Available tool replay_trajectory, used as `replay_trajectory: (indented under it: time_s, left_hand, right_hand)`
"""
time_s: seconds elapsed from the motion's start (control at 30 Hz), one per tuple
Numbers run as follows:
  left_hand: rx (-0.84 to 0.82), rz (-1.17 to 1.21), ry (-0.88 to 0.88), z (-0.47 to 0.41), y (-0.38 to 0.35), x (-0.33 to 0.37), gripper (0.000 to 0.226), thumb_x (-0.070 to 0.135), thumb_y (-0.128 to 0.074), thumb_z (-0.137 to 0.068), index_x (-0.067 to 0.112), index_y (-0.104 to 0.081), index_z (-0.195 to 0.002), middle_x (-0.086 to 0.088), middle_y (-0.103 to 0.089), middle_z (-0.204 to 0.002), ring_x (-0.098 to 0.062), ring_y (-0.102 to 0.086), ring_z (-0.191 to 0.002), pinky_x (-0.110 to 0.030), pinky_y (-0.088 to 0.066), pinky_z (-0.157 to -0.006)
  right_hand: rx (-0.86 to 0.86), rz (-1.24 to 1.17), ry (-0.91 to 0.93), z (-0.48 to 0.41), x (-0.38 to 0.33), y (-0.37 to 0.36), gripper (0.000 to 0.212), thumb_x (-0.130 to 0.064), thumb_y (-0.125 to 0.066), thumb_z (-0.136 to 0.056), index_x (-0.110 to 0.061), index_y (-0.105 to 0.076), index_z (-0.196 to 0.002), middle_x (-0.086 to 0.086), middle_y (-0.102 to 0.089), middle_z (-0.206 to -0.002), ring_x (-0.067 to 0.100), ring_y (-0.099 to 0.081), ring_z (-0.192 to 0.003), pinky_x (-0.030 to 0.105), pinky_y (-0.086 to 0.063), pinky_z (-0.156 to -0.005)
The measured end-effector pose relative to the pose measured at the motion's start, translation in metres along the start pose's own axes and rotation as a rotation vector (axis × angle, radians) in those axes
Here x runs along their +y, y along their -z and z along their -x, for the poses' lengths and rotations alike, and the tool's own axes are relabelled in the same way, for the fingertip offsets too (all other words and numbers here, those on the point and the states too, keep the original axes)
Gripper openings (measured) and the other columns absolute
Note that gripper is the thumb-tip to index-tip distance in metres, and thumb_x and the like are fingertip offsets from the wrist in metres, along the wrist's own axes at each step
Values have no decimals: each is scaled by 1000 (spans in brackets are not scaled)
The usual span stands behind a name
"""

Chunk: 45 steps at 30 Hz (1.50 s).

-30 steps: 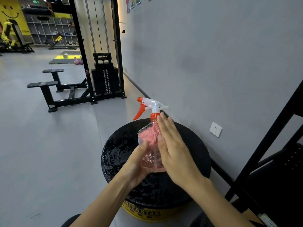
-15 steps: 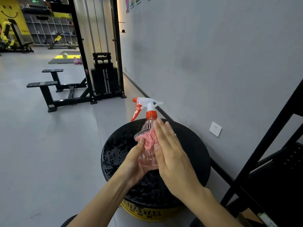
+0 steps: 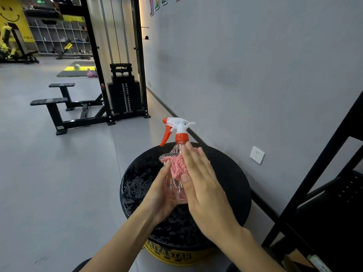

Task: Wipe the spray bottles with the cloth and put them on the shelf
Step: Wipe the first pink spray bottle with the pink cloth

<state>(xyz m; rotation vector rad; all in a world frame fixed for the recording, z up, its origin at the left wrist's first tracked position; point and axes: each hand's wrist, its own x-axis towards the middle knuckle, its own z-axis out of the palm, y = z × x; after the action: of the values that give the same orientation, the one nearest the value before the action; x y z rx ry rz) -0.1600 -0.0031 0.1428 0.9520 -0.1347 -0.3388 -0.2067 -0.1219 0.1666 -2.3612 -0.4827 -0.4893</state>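
A clear pinkish spray bottle with a white head and an orange trigger and collar stands upright above a black round stool top. My left hand grips the bottle's lower body from the left. My right hand lies flat against its right side and presses a pink fluffy cloth onto the bottle's shoulder. The black shelf frame rises at the right edge.
A grey wall with a white socket runs close on the right. A black cable machine and low black benches stand on the grey floor behind. The stool's side is yellow.
The bottle has turned so that its trigger points more to the left and the head stands a little higher. My right hand with the cloth has slid up the bottle's shoulder.
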Motion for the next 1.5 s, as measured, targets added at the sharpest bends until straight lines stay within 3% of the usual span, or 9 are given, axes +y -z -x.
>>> replay_trajectory:
  time_s: [0.2, 0.3, 0.5, 0.73, 0.93, 1.03, 1.17, 1.37, 1.5]
  left_hand:
    - [-65, -52, 7, 3, -8, 0, 49, 52, -39, -84, 21, -75, -95, -7, -74, -83, -21, -71, -67, -34, -57, -55]
    - [-45, -71, -15, 2, -9, -2, 47, 58, -42, -87, 29, -79, -84, -3, -75, -85, -22, -73, -72, -37, -57, -57]
    - [-24, -31, -28, 0, -7, -1, 47, 56, -42, -76, 30, -80, -85, -3, -76, -93, -16, -74, -79, -29, -58, -58]
    - [-59, -97, 5, 4, -10, -3, 46, 55, -38, -82, 35, -79, -87, -3, -76, -96, -21, -74, -82, -35, -59, -64]
    - [-27, -116, -9, 3, -8, -7, 36, 57, -46, -89, 36, -71, -104, 3, -75, -104, -16, -73, -91, -37, -59, -67]
    - [-2, -99, -15, 2, -4, -8, 41, 59, -63, -76, 28, -76, -100, -5, -74, -104, -19, -72, -90, -34, -58, -68]
    - [-69, -123, -24, 1, -2, -9, 82, 65, -84, -48, 20, -68, -115, -11, -71, -111, -23, -71, -94, -35, -59, -68]
    - [-233, -137, -24, 5, -6, -12, 68, 65, -88, -39, 27, -77, -94, -6, -76, -91, -25, -74, -78, -38, -61, -67]
    - [-219, -164, -43, 5, -5, -9, 80, 54, -92, -42, 17, -70, -109, -14, -74, -100, -30, -73, -83, -39, -60, -68]
  right_hand:
    - [-3, -112, -96, -27, -1, 18, 53, -44, -20, -101, -41, -4, -152, -31, 3, -156, -9, 13, -143, 24, -4, -120]
    - [7, -85, -76, -30, -1, 18, 53, -43, -20, -102, -39, -4, -152, -31, 3, -157, -9, 11, -143, 17, -2, -116]
    - [43, -34, 10, 1, -1, 0, 53, -47, -13, -101, -41, 1, -152, -32, 7, -157, -3, 13, -145, 42, -16, -122]
    - [74, -30, -70, -21, 5, 11, 53, -47, -16, -102, -43, 3, -151, -34, 10, -155, -6, 17, -143, 42, -13, -122]
    - [71, 82, -37, -20, 4, 8, 54, -48, -10, -101, -41, 6, -152, -28, 10, -158, -1, 18, -145, 47, -18, -121]
    - [53, 106, -3, -2, 1, -2, 54, -49, -7, -100, -41, 8, -152, -25, 10, -159, 3, 17, -146, 47, -21, -119]
    - [44, 95, 13, 2, 5, -3, 54, -48, -10, -101, -40, 6, -152, -28, 11, -158, 2, 16, -146, 45, -21, -120]
    - [49, -106, -135, -36, 11, 25, 56, -47, -18, -98, -38, -10, -152, -29, -1, -157, -4, 10, -145, 36, -9, -123]
    - [9, -135, -132, -28, 10, 27, 56, -53, -17, -95, -45, -9, -150, -32, -1, -156, -8, 11, -144, 42, -11, -123]
